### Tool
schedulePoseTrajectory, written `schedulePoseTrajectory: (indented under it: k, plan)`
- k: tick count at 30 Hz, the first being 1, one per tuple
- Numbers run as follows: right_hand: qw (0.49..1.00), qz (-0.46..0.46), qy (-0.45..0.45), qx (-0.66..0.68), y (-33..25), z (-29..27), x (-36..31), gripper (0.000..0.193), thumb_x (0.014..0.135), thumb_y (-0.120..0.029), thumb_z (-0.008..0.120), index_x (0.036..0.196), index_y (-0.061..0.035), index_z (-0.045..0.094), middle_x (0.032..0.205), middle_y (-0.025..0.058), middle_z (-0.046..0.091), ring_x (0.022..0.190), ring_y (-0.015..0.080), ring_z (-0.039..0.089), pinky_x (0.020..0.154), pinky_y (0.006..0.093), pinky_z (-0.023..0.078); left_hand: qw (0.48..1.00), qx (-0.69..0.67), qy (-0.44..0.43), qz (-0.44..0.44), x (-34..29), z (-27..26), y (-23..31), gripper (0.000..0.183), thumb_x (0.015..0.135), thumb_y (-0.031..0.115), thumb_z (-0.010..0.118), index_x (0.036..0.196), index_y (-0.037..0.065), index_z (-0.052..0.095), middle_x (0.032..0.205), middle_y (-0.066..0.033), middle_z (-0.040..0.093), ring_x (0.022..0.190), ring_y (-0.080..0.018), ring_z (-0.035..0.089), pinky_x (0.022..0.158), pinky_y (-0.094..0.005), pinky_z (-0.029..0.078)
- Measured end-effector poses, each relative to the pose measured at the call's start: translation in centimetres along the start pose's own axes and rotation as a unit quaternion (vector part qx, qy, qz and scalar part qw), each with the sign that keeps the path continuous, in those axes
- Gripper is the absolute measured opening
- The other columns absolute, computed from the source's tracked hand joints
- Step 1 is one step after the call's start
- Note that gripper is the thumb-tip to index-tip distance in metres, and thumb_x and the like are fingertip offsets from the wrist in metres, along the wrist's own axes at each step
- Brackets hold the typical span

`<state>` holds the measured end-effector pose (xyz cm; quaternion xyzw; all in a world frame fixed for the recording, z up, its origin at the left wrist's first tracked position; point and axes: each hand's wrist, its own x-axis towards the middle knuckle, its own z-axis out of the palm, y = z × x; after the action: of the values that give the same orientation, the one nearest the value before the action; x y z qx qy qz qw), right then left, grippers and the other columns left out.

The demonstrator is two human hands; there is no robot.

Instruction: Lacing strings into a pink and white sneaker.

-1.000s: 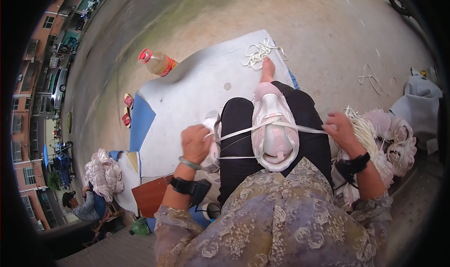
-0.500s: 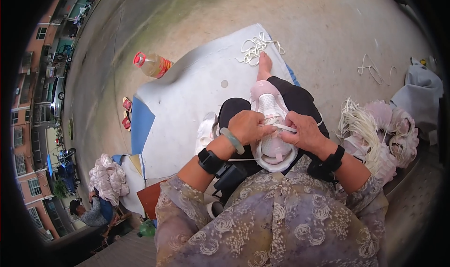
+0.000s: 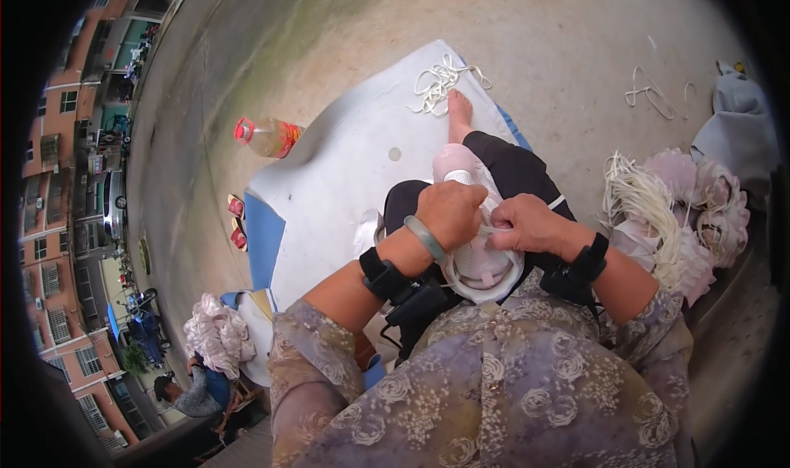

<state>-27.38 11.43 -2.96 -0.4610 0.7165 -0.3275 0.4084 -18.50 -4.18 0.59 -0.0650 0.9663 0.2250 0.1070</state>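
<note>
Beneath the fingers (image 3: 507, 213), pink shoe (image 3: 481, 262).

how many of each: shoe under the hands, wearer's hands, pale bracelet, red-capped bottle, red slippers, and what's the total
Shoe under the hands: 1
Wearer's hands: 2
Pale bracelet: 1
Red-capped bottle: 1
Red slippers: 2
Total: 7

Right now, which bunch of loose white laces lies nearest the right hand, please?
The thick bundle right of the right hand, against pink shoes; the tangle by the bare foot and the strands on the ground lie farther off.
</note>
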Motion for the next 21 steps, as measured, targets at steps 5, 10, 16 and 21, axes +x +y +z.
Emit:
schedulePoseTrajectory:
  k: [5,10,16,21]
  plan:
    - [0.999,0.008,-0.008,0.036,-0.1,-0.3,0.2,0.033,0.061,-0.026,0.068,0.056,-0.0011,0.046,0.051,0.0117,0.043,0.047,0.0197,0.043,0.048,0.0342,0.036,0.997,-0.06,-0.045,-0.027,-0.3,-0.3,0.4,0.012,0.072,0.019,0.059,0.072,0.007,0.061,0.064,-0.0158,0.059,0.064,-0.0347,0.059,0.057,-0.0443,0.044]
    - [0.999,0.026,-0.034,0.02,-0.2,-0.6,0.3,0.03,0.058,-0.027,0.065,0.058,-0.0008,0.051,0.056,0.0173,0.051,0.056,0.0339,0.053,0.055,0.0397,0.042,0.999,-0.001,-0.041,-0.034,-0.8,-0.6,0.1,0.014,0.074,0.021,0.06,0.071,0.007,0.062,0.062,-0.0152,0.059,0.063,-0.0341,0.06,0.057,-0.0438,0.045]
    - [0.999,0.017,-0.046,-0.003,-0.3,-0.8,0.3,0.029,0.058,-0.026,0.063,0.058,-0.0002,0.05,0.055,0.0188,0.05,0.056,0.0352,0.053,0.054,0.0405,0.042,0.97,0.195,0.026,0.141,-1.8,0.6,-0.3,0.01,0.07,0.016,0.059,0.065,0.008,0.054,0.054,-0.0102,0.054,0.054,-0.0257,0.057,0.05,-0.0384,0.039]
    - [0.998,0.018,-0.054,0.007,-0.7,-0.8,0.6,0.029,0.059,-0.026,0.063,0.057,0.0,0.05,0.054,0.0191,0.048,0.053,0.034,0.052,0.054,0.0403,0.041,0.938,0.249,0.125,0.204,-1.6,0.5,-1.9,0.008,0.07,0.013,0.055,0.071,0.012,0.047,0.054,-0.0009,0.046,0.054,-0.0162,0.051,0.051,-0.0318,0.036]
